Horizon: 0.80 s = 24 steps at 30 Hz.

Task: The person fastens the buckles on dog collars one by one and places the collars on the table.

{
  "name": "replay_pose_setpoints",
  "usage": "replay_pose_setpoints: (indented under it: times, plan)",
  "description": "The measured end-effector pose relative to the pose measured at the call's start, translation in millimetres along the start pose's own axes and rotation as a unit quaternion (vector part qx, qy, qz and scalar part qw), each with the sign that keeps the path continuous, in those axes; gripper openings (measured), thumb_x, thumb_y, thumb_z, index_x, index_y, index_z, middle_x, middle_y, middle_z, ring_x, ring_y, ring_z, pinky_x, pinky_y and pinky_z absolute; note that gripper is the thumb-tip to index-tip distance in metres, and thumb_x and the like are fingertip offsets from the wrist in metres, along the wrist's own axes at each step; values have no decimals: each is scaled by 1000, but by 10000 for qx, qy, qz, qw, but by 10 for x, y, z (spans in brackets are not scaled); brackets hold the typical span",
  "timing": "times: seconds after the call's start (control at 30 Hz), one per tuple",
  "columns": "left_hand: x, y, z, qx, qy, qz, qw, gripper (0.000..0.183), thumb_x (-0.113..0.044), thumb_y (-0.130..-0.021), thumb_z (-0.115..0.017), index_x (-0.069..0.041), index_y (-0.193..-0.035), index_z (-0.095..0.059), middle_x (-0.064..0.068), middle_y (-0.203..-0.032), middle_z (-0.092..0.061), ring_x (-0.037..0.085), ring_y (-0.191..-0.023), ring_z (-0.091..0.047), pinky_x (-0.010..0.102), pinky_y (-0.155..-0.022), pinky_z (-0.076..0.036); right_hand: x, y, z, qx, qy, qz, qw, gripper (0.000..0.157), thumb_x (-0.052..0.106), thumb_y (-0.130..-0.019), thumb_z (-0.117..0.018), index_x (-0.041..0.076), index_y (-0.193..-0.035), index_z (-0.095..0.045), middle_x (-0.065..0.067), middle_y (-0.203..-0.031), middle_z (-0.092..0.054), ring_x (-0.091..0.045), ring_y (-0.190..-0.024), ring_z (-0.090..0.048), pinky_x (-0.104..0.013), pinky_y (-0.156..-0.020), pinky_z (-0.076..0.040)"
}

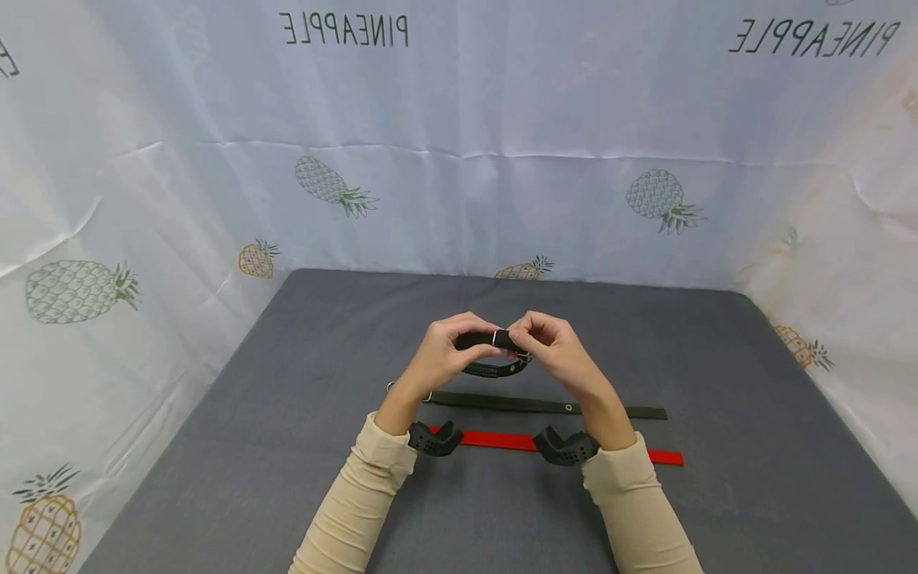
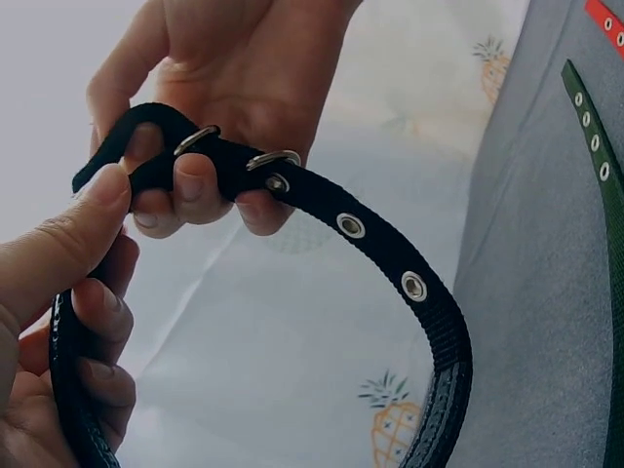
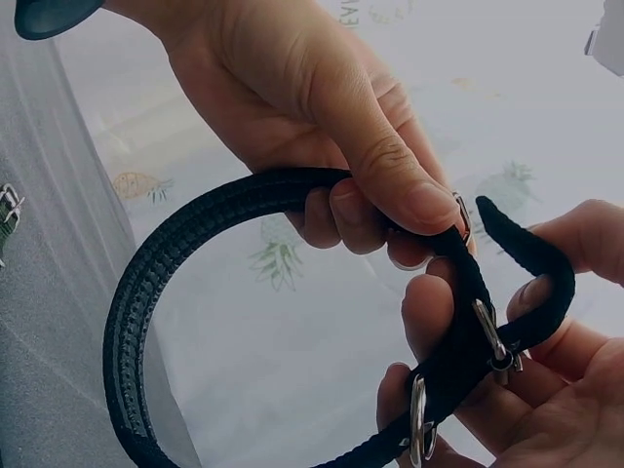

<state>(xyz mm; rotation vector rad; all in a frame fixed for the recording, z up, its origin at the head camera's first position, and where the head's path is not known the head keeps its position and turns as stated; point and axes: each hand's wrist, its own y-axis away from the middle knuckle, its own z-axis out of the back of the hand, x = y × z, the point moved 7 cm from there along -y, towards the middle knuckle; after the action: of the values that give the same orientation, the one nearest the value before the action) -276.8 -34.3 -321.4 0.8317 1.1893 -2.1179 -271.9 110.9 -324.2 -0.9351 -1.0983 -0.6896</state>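
Both hands hold a black collar (image 1: 491, 370) above the table, bent into a loop. My left hand (image 1: 448, 347) pinches the band between thumb and fingers, beside a metal keeper (image 3: 463, 216). My right hand (image 1: 555, 351) grips the band around the metal buckle (image 3: 489, 331), with the strap's bent tail (image 3: 556, 278) between thumb and fingers. A metal ring (image 3: 418, 419) hangs beside the buckle. In the left wrist view, metal-rimmed eyelets (image 2: 351, 225) show along the band. Fingers hide part of the strap near the buckle.
Behind the wrists, a green collar (image 1: 502, 402) lies stretched across the grey table (image 1: 287, 478). Nearer the body, a red collar (image 1: 498, 440) lies roughly parallel to it, partly covered by the wrist cameras. A pineapple-print curtain (image 1: 459, 199) surrounds the table's back and sides.
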Motion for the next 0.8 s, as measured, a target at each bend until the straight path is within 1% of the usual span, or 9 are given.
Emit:
replay_pose_setpoints:
  times: [0.2,0.33,0.53,0.7,0.8]
  plan:
    - [-2,1,1,21,-14,33,10000,24,-7,-81,-76,-2,-104,-73,13,-99,-71,19,-87,-65,24,-72,-56,6,5,-5,12,48,92,9999,22,10,-99,-51,-7,-86,-50,12,-92,-63,-8,-79,-61,-24,-81,-52]
    - [-8,-2,5,25,-52,4,10000,24,-7,-81,-75,-2,-104,-73,14,-99,-71,19,-88,-65,24,-72,-57,14,0,-7,29,42,143,9999,23,10,-99,-52,-8,-86,-49,12,-91,-64,-7,-78,-61,-24,-79,-53]
    - [-13,-7,2,32,-99,-75,9999,23,-8,-82,-75,-2,-104,-73,13,-99,-71,19,-87,-65,23,-71,-56,1,-4,-5,4,59,151,9999,20,9,-98,-53,-4,-84,-51,11,-90,-63,-7,-76,-61,-24,-77,-52]
    - [-24,-8,4,17,-136,-114,9998,24,-8,-81,-75,-2,-104,-73,13,-99,-71,19,-87,-65,23,-71,-56,-3,-8,-4,-65,40,148,9999,17,9,-97,-55,3,-82,-53,11,-87,-63,-11,-72,-60,-26,-73,-52]
    - [-32,-5,3,13,-162,-130,9998,24,-8,-81,-76,-2,-104,-73,13,-99,-71,19,-87,-65,23,-71,-56,5,-9,-6,-107,-54,145,9998,14,8,-97,-56,8,-83,-52,11,-86,-64,-15,-69,-60,-28,-71,-52]
